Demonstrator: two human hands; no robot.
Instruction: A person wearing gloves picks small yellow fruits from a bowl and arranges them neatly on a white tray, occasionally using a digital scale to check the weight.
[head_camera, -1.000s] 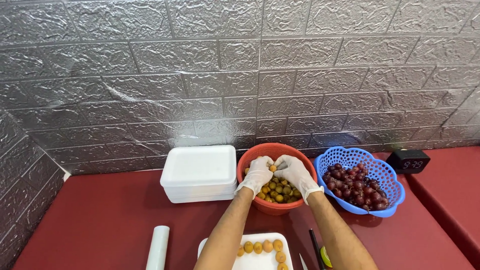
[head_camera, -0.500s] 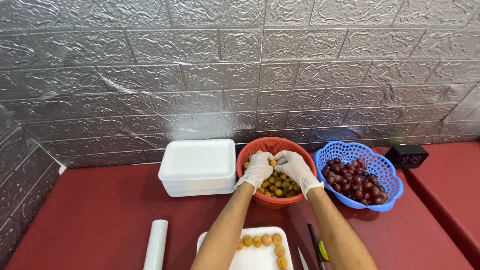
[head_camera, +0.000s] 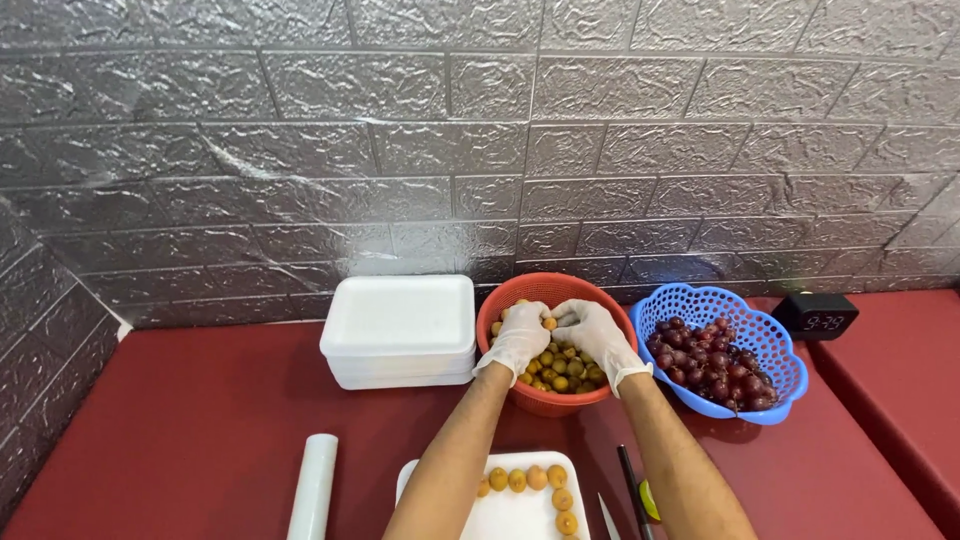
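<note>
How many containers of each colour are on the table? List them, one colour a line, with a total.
Orange: 1, basket
Blue: 1, basket
White: 2, foam box stack and tray
Total: 4

white foam boxes, blue basket — dark grapes, roll

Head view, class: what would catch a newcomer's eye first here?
Two white-gloved hands, left hand and right hand, meet over an orange basket of small yellow fruits at centre. A blue basket of dark red grapes sits to its right, a stack of white foam trays to its left.
</note>
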